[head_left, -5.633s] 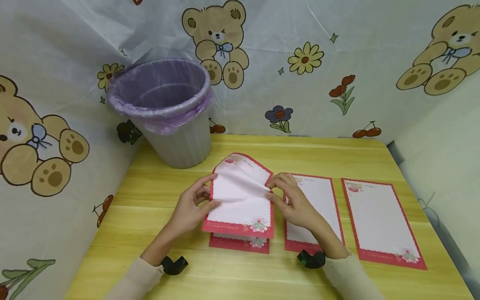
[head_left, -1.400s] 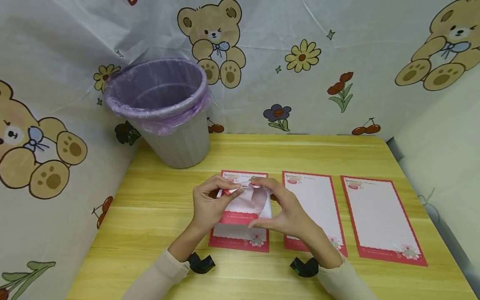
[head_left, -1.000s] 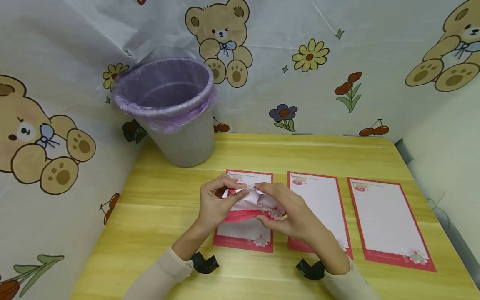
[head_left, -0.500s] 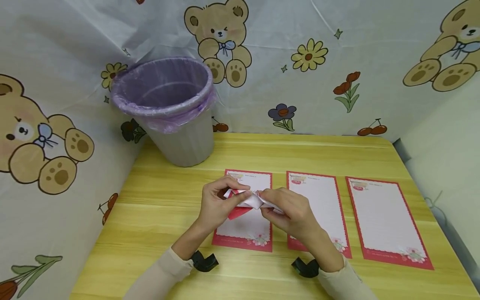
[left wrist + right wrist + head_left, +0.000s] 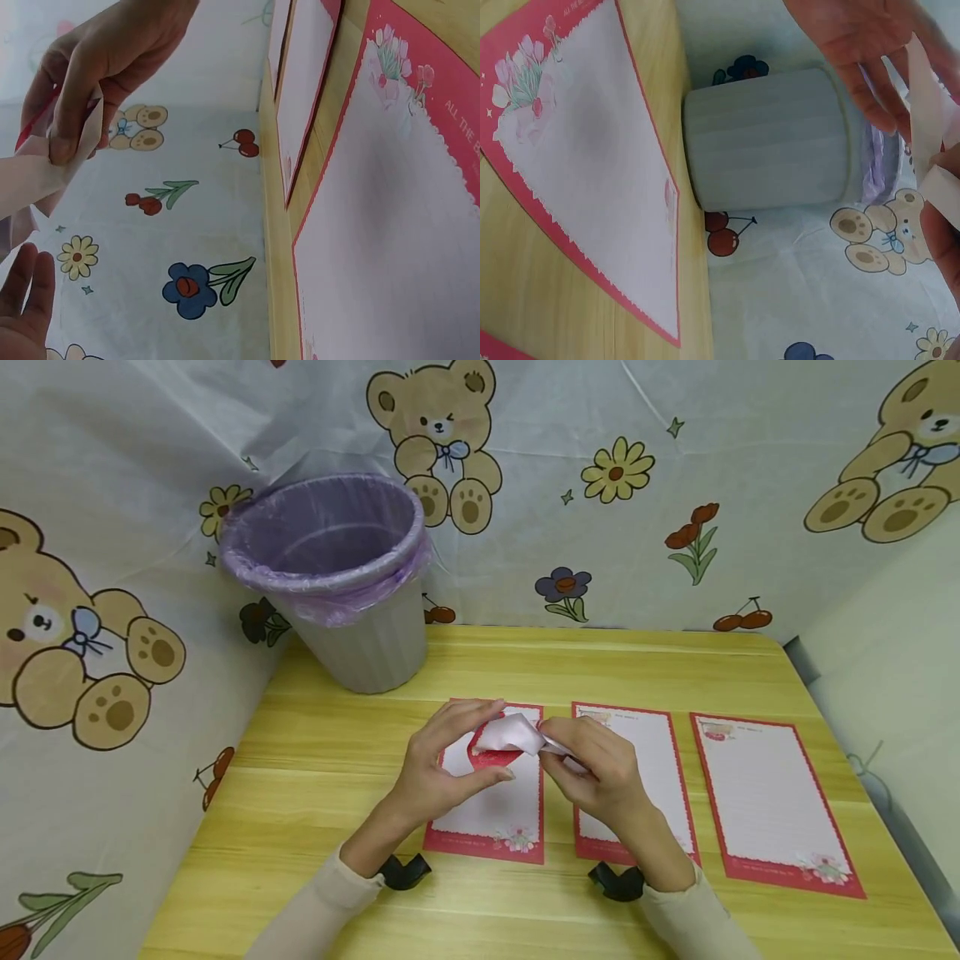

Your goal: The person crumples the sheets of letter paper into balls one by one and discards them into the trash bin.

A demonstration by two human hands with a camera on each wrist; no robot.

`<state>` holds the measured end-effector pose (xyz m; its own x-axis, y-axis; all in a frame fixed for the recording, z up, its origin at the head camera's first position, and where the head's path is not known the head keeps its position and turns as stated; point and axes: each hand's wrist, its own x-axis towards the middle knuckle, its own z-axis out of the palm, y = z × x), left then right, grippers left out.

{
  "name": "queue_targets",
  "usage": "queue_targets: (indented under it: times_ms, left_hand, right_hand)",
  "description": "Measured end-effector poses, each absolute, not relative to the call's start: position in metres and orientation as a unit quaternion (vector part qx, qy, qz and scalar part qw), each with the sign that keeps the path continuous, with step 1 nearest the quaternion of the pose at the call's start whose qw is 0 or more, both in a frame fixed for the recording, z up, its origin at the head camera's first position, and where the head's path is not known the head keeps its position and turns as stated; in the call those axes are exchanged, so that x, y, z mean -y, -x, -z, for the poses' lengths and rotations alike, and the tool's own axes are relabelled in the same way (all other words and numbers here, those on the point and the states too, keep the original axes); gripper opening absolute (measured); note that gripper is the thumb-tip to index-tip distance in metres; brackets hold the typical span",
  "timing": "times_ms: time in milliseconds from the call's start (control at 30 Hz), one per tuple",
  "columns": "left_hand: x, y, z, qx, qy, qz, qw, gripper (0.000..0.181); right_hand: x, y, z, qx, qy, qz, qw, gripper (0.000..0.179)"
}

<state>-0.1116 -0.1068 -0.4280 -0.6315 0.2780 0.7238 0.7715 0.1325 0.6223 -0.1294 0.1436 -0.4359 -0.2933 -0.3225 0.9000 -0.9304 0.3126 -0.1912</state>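
My right hand [image 5: 600,768] pinches one end of a crumpled letter sheet [image 5: 512,733], white with a red border, held above the table. In the left wrist view its thumb and fingers grip the folded paper [image 5: 26,180]. My left hand [image 5: 431,772] is spread around the other end, thumb below and fingers above, not gripping it. Its straight fingers [image 5: 37,292] show at the lower left of the left wrist view. Beneath the hands lies a flat red-bordered letter sheet [image 5: 487,814], partly hidden by them.
To the right lie two more flat letter sheets, the middle one [image 5: 654,747] partly behind my right hand and the far one [image 5: 772,802]. A grey bin [image 5: 367,647] with a purple liner stands at the back left of the wooden table [image 5: 510,910]. Bear-printed cloth [image 5: 517,410] hangs behind.
The sheet, spread flat between both hands at first, has been gathered and crumpled into a small bunch. My left fingers have just let go of it and spread; the right hand keeps its pinch.
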Motion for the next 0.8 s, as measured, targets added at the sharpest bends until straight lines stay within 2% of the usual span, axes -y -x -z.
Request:
queue_targets:
  times_ms: [133, 367, 567, 800]
  left_hand:
    - [0.1073, 0.1126, 0.4293, 0.719, 0.385, 0.537, 0.215, 0.077]
    - [0.1113, 0.1164, 0.4296, 0.703, 0.377, 0.550, 0.247, 0.053]
    - [0.1112, 0.1155, 0.4293, 0.677, 0.377, 0.582, 0.246, 0.044]
    - [0.1103, 0.1108, 0.4275, 0.658, 0.349, 0.645, 0.170, 0.039]
  right_hand:
    - [-0.1430, 0.1300, 0.4376, 0.702, -0.426, -0.419, 0.388, 0.022]
    - [-0.1384, 0.1272, 0.4369, 0.682, -0.415, -0.487, 0.353, 0.023]
    - [-0.1372, 0.1251, 0.4349, 0.683, -0.418, -0.497, 0.334, 0.025]
    - [-0.1408, 0.1227, 0.4339, 0.697, -0.414, -0.502, 0.302, 0.032]
